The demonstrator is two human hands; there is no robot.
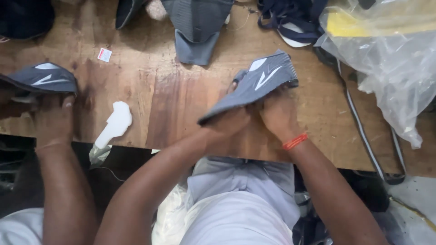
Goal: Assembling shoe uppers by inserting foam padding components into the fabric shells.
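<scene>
The shoe upper is a grey knit piece, finely ribbed, with a white slanted stripe mark on its side and a paler patch near the top edge. It is flat and limp, shaped like a long wedge that tapers to a point at the lower left. It is held up just above the wooden table, tilted, its high end toward the upper right.

Both hands are under it. The left hand grips the low, pointed end, fingers curled up behind the cloth so that only a fingertip shows at the upper edge. The right hand clasps the higher end from below, fingers hidden behind the knit; an orange band circles that wrist.

The table is worn plywood, brown and stained, with a small white tag lying on it to the left of the fingers. Farther left, at the table's edge, lies a white moulded plastic piece. Beyond that, another person's hand presses on a second upper of the same grey knit. Above the fingers lies a pile of more grey uppers. To the right sits a crumpled clear plastic bag, with dark straps trailing under it.
</scene>
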